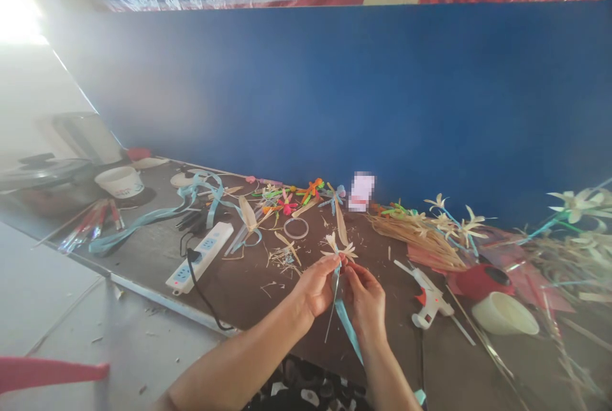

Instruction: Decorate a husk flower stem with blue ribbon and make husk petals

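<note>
My left hand is closed, thumb and fingers pinching a pale cream flower just below its petals. The petals look like dried husk and point away from me. A thin stem hangs down from the flower between my hands. Close beside it, my right hand is closed too, its fingertips pressed together at the flower's base. A light blue ribbon runs from there down past the right wrist towards my lap. Fingers hide where ribbon and stem meet.
A glue gun and a white cup lie to the right. On the left are a power strip with a black cable, loose blue ribbon and a white bowl. Colourful flowers line the back, before a blue panel.
</note>
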Tool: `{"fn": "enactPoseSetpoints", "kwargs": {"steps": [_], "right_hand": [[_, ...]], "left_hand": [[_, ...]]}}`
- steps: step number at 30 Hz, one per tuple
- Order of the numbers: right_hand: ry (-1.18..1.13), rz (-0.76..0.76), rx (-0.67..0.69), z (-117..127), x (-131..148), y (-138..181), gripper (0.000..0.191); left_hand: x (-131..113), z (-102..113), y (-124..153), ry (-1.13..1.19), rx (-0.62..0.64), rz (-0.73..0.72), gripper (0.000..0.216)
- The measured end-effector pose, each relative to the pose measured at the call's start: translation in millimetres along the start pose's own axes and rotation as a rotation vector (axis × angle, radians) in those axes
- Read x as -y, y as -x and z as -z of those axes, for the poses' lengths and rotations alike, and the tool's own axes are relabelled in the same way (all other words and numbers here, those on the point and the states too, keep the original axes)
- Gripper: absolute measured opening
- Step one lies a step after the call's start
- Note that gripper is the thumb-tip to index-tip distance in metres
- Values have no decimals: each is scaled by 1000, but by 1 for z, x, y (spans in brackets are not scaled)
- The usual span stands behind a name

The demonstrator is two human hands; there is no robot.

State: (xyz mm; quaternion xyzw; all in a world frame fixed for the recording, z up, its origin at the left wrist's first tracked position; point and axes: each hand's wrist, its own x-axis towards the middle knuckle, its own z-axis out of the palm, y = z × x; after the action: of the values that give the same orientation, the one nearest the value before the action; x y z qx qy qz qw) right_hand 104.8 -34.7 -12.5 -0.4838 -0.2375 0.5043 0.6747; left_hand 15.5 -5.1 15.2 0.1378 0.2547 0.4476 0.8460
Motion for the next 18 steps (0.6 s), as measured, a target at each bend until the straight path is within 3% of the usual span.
{"fn": "enactPoseSetpoints", "kwargs": {"steps": [5, 11, 18], "right_hand": [[-31, 11, -12, -2, 1, -1, 27], [124, 50, -81, 1, 0, -1, 27], [246, 93, 70, 6, 9, 8, 21]], "left_hand": [[9, 0, -1, -22, -15, -45, 13], [17, -2, -3, -74, -60, -82, 16], [12, 2, -6, -100, -90, -118, 15]]}}
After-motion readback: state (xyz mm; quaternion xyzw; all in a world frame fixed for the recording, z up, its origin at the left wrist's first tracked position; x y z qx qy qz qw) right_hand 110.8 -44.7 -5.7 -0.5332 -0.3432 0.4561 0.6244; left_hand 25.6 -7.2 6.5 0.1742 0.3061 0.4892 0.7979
